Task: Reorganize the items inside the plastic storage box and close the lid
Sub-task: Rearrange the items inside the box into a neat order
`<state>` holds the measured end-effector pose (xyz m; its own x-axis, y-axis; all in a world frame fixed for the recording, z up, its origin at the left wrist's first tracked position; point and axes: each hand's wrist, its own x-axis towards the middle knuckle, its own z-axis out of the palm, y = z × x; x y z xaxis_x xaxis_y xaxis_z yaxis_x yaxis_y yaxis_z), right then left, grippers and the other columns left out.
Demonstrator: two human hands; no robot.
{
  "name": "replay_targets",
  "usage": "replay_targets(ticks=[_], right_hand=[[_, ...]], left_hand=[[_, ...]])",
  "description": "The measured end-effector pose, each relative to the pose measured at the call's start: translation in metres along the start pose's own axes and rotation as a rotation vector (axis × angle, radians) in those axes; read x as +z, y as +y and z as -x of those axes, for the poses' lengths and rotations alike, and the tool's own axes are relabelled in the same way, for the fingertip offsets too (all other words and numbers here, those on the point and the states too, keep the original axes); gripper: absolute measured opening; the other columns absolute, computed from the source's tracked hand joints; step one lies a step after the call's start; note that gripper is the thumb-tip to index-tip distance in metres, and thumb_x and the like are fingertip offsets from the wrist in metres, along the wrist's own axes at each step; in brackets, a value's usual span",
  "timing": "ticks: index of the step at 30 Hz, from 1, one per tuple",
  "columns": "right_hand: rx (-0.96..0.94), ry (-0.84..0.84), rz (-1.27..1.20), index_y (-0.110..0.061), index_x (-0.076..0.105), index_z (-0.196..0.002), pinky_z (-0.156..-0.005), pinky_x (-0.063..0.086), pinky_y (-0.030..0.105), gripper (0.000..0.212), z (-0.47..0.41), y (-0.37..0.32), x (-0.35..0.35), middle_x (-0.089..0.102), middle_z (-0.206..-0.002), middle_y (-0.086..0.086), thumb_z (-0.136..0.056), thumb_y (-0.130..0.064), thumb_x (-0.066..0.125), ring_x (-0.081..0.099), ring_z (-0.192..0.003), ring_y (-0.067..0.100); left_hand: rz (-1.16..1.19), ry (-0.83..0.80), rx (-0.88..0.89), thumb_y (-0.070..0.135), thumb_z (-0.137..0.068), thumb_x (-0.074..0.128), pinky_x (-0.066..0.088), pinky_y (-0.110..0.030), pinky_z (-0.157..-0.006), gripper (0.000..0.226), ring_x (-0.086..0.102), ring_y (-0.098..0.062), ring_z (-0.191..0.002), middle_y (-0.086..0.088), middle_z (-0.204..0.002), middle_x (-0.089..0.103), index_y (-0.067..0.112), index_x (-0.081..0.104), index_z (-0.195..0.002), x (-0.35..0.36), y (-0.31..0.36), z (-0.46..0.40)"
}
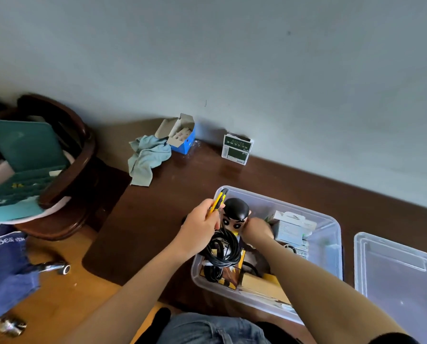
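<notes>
Chair (66, 170) of dark wood sits far left w/ a teal case (21, 165) lying open on it, blue fabric (6, 266) below that on the lighter floor, plus a chrome fitting (58, 267) just beside it. Moving right along the wall I see a crumpled pale-blue cloth (146, 158) touching an open blue carton (181, 136), then a small green-and-white box (237, 149) standing apart from both. Left hand (202, 227) comes next: fingers curled round a yellow utility knife (217, 202) & also, as far as I can tell, the top of a black cable coil (223, 249) that hangs over the near-left part of the clear storage box (336, 234). That box sits on the dark mat, center-right, lid off. Inside it a big-headed cartoon figure (236, 214) stands upright btwn my hands. Right hand (258, 228) is against the figure's right side, fingers bent; can't tell if it's actually gripping the figure or just touching it. Further right in the box: white packets (291, 227) stacked near the far wall, cardboard pkg (262, 284) at the near edge. Clear lid (400, 274) lies flat on the mat just beside the box's right side, not on it.
</notes>
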<state>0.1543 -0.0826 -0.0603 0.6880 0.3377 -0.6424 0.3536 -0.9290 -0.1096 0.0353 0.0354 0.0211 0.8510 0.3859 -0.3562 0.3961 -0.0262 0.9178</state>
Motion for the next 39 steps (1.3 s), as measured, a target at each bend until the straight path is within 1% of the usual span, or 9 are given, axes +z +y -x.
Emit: replay_targets(ticks=[4, 6, 9, 12, 18, 25, 31, 36, 39], right_hand=[[-0.092, -0.09, 0.108, -0.01, 0.061, -0.082, -0.061, 0.052, 0.028, 0.018, 0.007, -0.006, -0.011, 0.066, -0.084, 0.005, -0.089, -0.01, 0.044, 0.065, -0.08, 0.024], [-0.113, -0.12, 0.145, -0.008, 0.056, -0.074, -0.053, 0.043, 0.025, 0.015, 0.016, -0.008, -0.02, 0.056, -0.068, 0.003, -0.085, -0.006, 0.046, 0.057, -0.063, 0.021], [-0.121, -0.094, 0.077, -0.008, 0.051, -0.064, -0.056, 0.036, 0.027, 0.024, 0.037, -0.003, -0.036, 0.044, -0.063, 0.004, -0.087, -0.011, 0.043, 0.05, -0.067, 0.025], [-0.16, 0.02, -0.156, -0.016, 0.037, -0.058, -0.062, 0.04, 0.032, 0.035, 0.063, 0.01, -0.047, 0.047, -0.067, 0.006, -0.09, -0.022, 0.046, 0.052, -0.073, 0.027], [-0.25, -0.041, -0.959, -0.014, 0.056, -0.076, -0.042, 0.038, 0.018, 0.025, 0.111, 0.035, -0.071, 0.057, -0.057, 0.0, -0.094, -0.031, 0.055, 0.051, -0.044, 0.008], [0.09, 0.122, -0.507, -0.009, 0.057, -0.082, -0.062, 0.057, 0.032, 0.024, 0.113, 0.096, -0.057, 0.061, -0.072, 0.007, -0.095, -0.026, 0.048, 0.064, -0.064, 0.02], [0.211, 0.116, 0.04, -0.013, 0.04, -0.065, -0.056, 0.038, 0.022, 0.028, 0.111, 0.123, -0.047, 0.045, -0.052, -0.006, -0.078, -0.002, 0.062, 0.063, -0.076, 0.021], [0.221, 0.172, -0.107, -0.013, 0.05, -0.069, -0.062, 0.047, 0.025, 0.017, 0.114, 0.13, -0.052, 0.068, -0.081, 0.008, -0.084, -0.004, 0.049, 0.064, -0.077, 0.026], [0.106, 0.234, -0.27, -0.007, 0.064, -0.091, -0.074, 0.056, 0.037, 0.023, 0.117, 0.12, -0.056, 0.071, -0.088, 0.008, -0.091, -0.013, 0.042, 0.067, -0.076, 0.026]], left_hand=[[0.107, -0.033, -0.026, 0.003, -0.1, 0.038, 0.031, -0.015, -0.041, 0.017, 0.038, -0.004, -0.042, -0.008, -0.068, 0.05, 0.006, 0.054, -0.103, 0.003, 0.001, -0.002], [0.163, -0.036, -0.043, 0.0, -0.1, 0.036, 0.03, -0.014, -0.038, 0.015, 0.038, -0.004, -0.039, -0.01, -0.067, 0.049, 0.002, 0.051, -0.1, 0.005, 0.002, -0.002], [0.198, -0.021, -0.064, 0.001, -0.1, 0.035, 0.029, -0.014, -0.037, 0.015, 0.036, -0.004, -0.037, -0.009, -0.065, 0.049, 0.005, 0.046, -0.09, 0.009, 0.004, -0.005], [0.21, -0.055, -0.093, 0.003, -0.1, 0.036, 0.027, -0.013, -0.035, 0.016, 0.035, -0.003, -0.034, -0.005, -0.06, 0.049, 0.008, 0.044, -0.086, 0.017, 0.008, -0.007], [-0.088, -0.201, -0.063, 0.04, -0.099, 0.04, 0.032, -0.019, -0.043, 0.028, 0.042, -0.004, -0.042, 0.002, -0.058, 0.044, 0.019, 0.046, -0.082, 0.054, 0.019, -0.011], [-0.157, -0.513, -0.105, 0.033, -0.103, 0.031, 0.037, -0.023, -0.059, 0.033, 0.053, -0.014, -0.073, -0.004, -0.089, 0.057, 0.012, 0.056, -0.107, 0.131, 0.027, 0.004], [-0.231, -0.645, -0.154, 0.039, -0.102, 0.028, 0.039, -0.038, -0.099, 0.048, 0.054, -0.024, -0.098, -0.018, -0.107, 0.063, 0.006, 0.061, -0.093, 0.176, 0.033, 0.01], [-0.244, -0.65, -0.143, 0.044, -0.102, 0.03, 0.054, -0.034, -0.079, 0.046, 0.065, -0.022, -0.084, -0.004, -0.104, 0.049, 0.011, 0.051, -0.127, 0.139, 0.04, 0.005], [-0.196, -0.486, -0.02, 0.03, -0.102, 0.035, 0.051, -0.021, -0.057, 0.028, 0.064, -0.01, -0.069, -0.002, -0.102, 0.063, 0.017, 0.057, -0.114, 0.087, 0.038, -0.002]])
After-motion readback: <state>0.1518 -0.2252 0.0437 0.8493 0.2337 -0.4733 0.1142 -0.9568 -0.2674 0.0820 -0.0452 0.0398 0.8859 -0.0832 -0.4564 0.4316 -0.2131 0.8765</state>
